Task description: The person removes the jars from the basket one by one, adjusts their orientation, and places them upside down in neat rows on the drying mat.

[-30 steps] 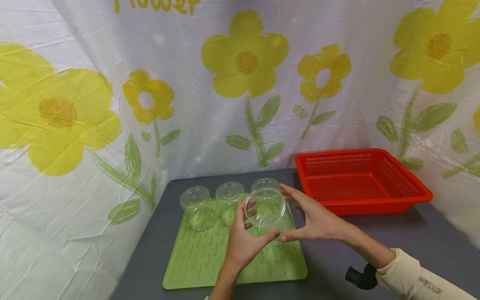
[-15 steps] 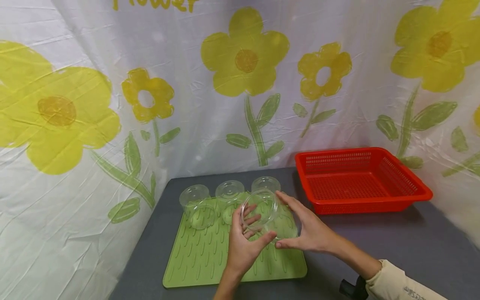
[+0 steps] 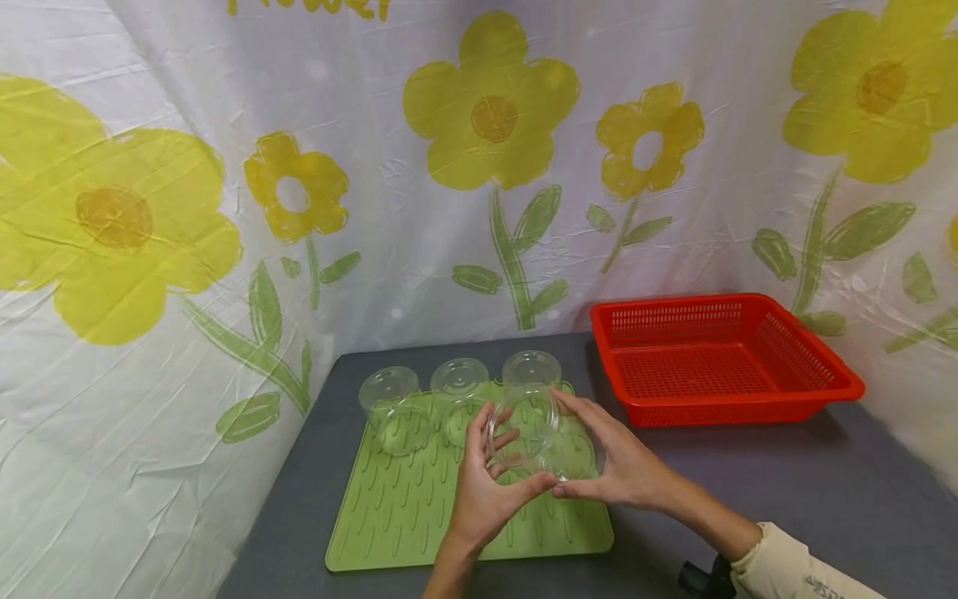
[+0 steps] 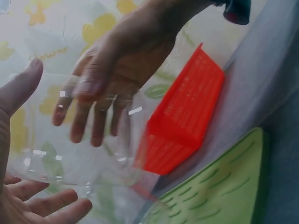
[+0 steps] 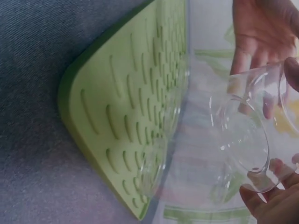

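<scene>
Both hands hold a clear round plastic container (image 3: 524, 426) above the green mat (image 3: 419, 516). My left hand (image 3: 485, 491) is curved along its left side, thumb below and fingers spread behind. On the right side, my right hand (image 3: 624, 457) has its fingers at the top and its thumb near the left thumb. In the left wrist view the clear container (image 4: 88, 156) shows between the two hands. The right wrist view shows the container's round base (image 5: 243, 135). Several similar clear containers (image 3: 391, 387) stand in a row along the mat's back; the held one partly overlaps them.
A red perforated plastic basket (image 3: 718, 403) sits at the back right of the grey table (image 3: 292, 507). Behind the table hangs a white cloth (image 3: 419, 274) printed with yellow flowers.
The container has tilted, its rim turning from facing the camera toward the left. My right hand has shifted slightly down and closer to it; the standing containers and basket have stayed put.
</scene>
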Demonstrator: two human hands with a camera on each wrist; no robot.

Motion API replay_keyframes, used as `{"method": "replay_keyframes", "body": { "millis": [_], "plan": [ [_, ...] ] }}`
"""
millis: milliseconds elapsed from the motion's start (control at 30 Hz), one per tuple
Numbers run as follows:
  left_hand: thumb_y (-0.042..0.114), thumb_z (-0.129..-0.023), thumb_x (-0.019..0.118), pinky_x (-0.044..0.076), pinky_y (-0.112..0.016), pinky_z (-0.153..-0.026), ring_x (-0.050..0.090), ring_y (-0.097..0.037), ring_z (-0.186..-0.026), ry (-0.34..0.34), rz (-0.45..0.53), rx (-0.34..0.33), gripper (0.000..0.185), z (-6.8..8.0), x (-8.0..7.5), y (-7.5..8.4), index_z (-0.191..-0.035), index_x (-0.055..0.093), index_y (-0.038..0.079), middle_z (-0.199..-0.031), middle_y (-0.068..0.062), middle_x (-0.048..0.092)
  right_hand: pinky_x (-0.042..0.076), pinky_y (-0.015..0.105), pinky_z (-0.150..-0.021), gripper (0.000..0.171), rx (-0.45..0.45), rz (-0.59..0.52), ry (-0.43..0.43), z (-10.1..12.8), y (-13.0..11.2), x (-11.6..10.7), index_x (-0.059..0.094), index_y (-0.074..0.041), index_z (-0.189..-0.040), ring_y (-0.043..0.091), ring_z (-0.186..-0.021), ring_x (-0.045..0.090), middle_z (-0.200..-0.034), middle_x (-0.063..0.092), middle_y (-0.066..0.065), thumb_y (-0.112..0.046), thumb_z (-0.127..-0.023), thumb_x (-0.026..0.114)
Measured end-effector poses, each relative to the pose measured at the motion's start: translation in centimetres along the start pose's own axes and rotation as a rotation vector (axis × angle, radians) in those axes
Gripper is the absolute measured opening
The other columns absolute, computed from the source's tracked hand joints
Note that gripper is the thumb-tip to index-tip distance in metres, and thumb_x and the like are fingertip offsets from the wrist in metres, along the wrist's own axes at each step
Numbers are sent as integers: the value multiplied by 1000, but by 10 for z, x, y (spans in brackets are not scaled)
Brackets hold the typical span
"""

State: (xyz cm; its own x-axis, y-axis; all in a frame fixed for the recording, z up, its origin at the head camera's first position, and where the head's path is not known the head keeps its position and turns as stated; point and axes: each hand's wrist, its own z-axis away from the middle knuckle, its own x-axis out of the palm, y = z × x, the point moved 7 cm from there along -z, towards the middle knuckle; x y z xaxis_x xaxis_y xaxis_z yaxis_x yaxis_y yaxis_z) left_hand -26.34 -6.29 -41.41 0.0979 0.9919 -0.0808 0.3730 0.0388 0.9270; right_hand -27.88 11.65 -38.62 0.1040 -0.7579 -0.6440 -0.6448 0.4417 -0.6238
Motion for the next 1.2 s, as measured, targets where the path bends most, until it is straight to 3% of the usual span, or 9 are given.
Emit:
{"method": "replay_keyframes", "body": {
  "millis": [267,367,567,800,933,1200],
  "plan": [
    [37,-72,94,47,-56,-109,44,-35,-145,-53,-258,17,111,-2,-9,17,-160,26,33,-164,-4,35,53,54,-99,115,-112,177,-21,7,3,5,33,-18,-160,24,-134,50,-152,50,4,-39,-67,97],
    [44,-72,92,46,-57,-109,42,-31,-147,-94,-355,40,106,-4,-8,23,-158,31,39,-163,4,37,53,53,-99,115,-173,261,-21,9,1,7,32,-19,-160,22,-133,51,-152,51,2,-42,-67,96],
    [51,-76,87,52,-53,-104,47,-22,-143,-143,-486,92,86,-5,-6,31,-151,46,38,-156,7,46,50,54,-102,117,-232,342,-15,12,-5,10,33,-20,-160,21,-135,50,-154,49,0,-41,-64,98],
    [49,-79,85,55,-40,-97,52,-19,-138,-135,-493,92,77,-3,-7,30,-147,52,36,-152,2,52,50,54,-102,122,-248,373,-7,13,-7,11,32,-19,-160,22,-135,50,-153,49,2,-37,-61,100],
    [43,-81,85,56,-33,-91,56,-19,-130,-118,-450,89,75,-2,-9,27,-147,52,35,-150,4,53,49,57,-103,123,-244,370,-2,14,-7,11,30,-17,-161,25,-139,45,-158,44,5,-38,-62,100],
    [32,-85,83,58,-35,-92,59,-26,-127,-60,-326,71,69,1,-16,21,-146,51,37,-146,6,55,47,61,-104,121,-166,241,19,15,-1,2,25,-17,-163,27,-143,39,-160,39,7,-50,-69,93]
  ]
}}
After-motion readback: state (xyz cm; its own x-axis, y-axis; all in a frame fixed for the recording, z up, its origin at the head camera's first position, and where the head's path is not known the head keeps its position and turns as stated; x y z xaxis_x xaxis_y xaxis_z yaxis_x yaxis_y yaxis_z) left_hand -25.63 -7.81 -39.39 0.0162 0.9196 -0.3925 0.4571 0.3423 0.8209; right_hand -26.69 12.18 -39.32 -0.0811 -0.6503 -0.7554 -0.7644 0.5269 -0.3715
